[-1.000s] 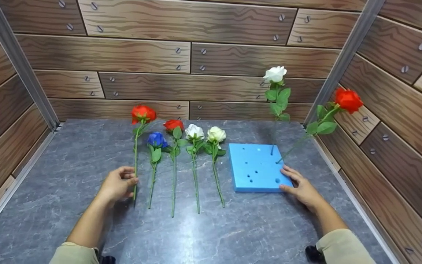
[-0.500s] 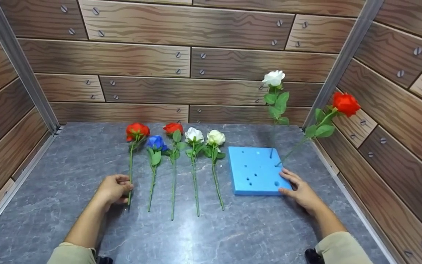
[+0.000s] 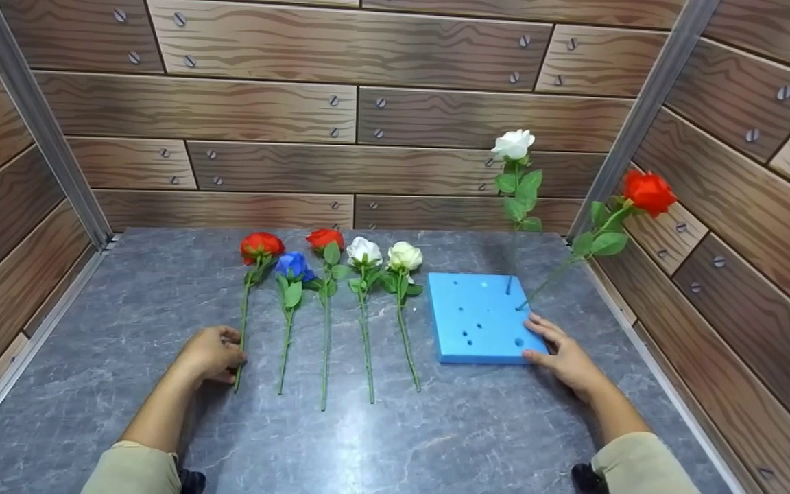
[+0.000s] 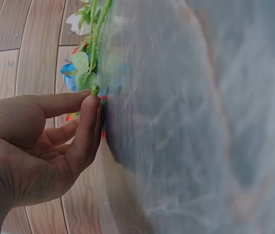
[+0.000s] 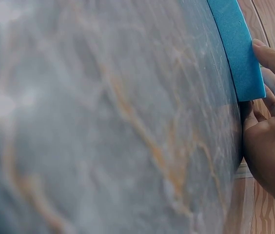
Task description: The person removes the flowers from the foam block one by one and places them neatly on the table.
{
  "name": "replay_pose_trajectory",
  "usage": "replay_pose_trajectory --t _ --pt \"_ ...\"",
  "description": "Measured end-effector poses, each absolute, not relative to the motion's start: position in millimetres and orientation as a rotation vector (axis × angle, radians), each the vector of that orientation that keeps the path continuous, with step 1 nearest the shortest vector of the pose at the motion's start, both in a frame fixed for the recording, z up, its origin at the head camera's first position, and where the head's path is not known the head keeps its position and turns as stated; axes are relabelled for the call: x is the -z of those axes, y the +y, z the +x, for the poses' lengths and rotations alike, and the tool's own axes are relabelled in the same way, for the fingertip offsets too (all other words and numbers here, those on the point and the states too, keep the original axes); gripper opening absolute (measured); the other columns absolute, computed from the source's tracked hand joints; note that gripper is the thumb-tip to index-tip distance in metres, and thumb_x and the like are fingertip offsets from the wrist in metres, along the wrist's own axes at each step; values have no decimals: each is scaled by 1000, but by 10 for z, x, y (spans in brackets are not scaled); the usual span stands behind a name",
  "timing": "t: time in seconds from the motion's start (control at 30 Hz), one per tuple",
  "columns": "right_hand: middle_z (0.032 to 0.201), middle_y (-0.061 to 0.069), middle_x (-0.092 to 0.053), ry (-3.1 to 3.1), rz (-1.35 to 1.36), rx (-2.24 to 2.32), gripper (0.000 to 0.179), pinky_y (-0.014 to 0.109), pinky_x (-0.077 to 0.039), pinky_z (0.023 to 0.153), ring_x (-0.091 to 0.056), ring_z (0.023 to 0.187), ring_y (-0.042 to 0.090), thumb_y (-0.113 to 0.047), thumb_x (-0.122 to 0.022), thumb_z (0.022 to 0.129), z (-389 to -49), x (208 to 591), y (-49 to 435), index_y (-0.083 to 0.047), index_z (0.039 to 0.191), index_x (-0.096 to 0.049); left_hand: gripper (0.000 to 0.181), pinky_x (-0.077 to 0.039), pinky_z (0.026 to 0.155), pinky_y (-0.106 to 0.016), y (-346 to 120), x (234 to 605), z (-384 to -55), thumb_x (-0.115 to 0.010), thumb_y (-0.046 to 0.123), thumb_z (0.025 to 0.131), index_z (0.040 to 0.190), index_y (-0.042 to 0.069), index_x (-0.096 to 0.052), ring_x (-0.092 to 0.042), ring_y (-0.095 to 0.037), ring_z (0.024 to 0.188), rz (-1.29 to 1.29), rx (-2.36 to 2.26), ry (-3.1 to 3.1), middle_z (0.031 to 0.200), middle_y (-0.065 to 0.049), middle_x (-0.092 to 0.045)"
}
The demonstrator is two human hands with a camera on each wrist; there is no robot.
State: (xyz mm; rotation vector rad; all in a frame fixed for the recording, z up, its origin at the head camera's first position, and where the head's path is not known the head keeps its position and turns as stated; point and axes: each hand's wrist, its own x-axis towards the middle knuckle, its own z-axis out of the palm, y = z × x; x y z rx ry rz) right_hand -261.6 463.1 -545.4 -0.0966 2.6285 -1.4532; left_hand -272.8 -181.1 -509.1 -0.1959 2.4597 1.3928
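My left hand (image 3: 211,353) pinches the lower stem of a red rose (image 3: 262,247) between thumb and fingers, low at the table. In the left wrist view the cut green stem end (image 4: 94,90) pokes out between the fingertips. Beside it lie a blue rose (image 3: 293,266), a second red rose (image 3: 324,239), a white rose (image 3: 365,252) and a cream rose (image 3: 404,256), stems toward me. My right hand (image 3: 566,360) holds the near right corner of a blue foam block (image 3: 484,353), with the thumb at its front edge and the fingers along its side.
An upright white rose (image 3: 513,145) and a red rose (image 3: 649,193) leaning right stand in holes of the block, which has several other holes. Wood-patterned walls (image 3: 251,110) enclose the grey marbled table (image 3: 340,453) at the back and sides.
The left red rose has come down from a raised tilt to lie beside the blue one, my left hand lowering with it and shifting slightly left. My right hand stays at the block.
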Motion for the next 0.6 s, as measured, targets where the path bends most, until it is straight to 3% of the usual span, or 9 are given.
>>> replay_pose_trajectory --t 0.17,0.4,0.6 --pt "182 15 -20 2639 -92 1444 78 56 -12 138 -7 171 43 -25 -79 100 -2618 5458 4625 -6 166 -42 53 -70 67 -36 -1818 5094 -2738 -72 -2 94 141 -16 -52 -75 -23 90 -162 -1319 2520 119 -30 -69" --pt "182 17 -18 2625 -111 1469 78 61 -10 138 -5 170 45 -23 -78 101 -2616 5460 4631 -3 166 -40 50 -70 65 -36 -1832 5123 -2748 -73 -1 90 135 -16 -56 -76 -23 78 -120 -1225 2604 102 -22 -67" --pt "182 17 -19 2636 -113 1456 77 62 -10 138 -6 170 45 -23 -78 101 -2621 5458 4630 -3 166 -41 47 -69 63 -34 -1834 5136 -2755 -76 -2 88 129 -15 -57 -75 -20 73 -106 -1234 2614 106 -28 -73"
